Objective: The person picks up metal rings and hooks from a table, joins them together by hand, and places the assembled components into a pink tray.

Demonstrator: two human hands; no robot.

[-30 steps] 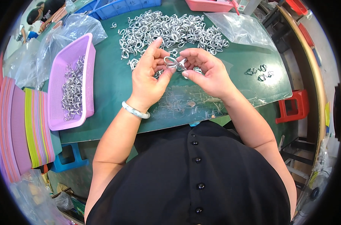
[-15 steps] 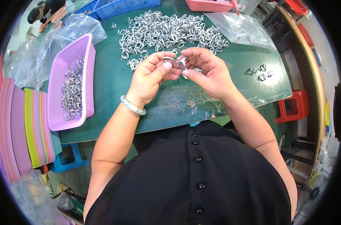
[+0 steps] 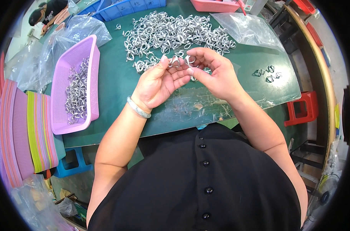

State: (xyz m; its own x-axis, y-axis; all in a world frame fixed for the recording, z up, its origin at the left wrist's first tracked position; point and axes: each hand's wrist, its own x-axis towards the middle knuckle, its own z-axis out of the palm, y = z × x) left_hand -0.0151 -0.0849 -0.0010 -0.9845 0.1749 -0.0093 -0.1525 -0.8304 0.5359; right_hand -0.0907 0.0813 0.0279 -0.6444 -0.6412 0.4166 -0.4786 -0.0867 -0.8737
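Observation:
Above the near part of the green table, my left hand [image 3: 155, 84] is turned partly palm up, with a silvery metal ring [image 3: 174, 61] held between its thumb and fingertips. Close by on its right, my right hand [image 3: 217, 77] pinches another metal ring [image 3: 189, 60] between thumb and forefinger. The two rings are apart from each other. Just beyond my hands spreads a large heap of similar metal rings [image 3: 175, 32], and a few of these lie partly hidden behind my fingers.
At the left stands a pink plastic basket [image 3: 94, 82] with many rings in it, beside stacked coloured baskets [image 3: 38, 131]. Several darker rings [image 3: 269, 73] lie at the right. Clear plastic bags [image 3: 248, 30], a blue divided bin [image 3: 128, 5] and a red stool [image 3: 302, 109] surround the work area.
My hands have drawn slightly apart, and the left has opened its palm upward. The rings, close together before, are now separate, one in each hand.

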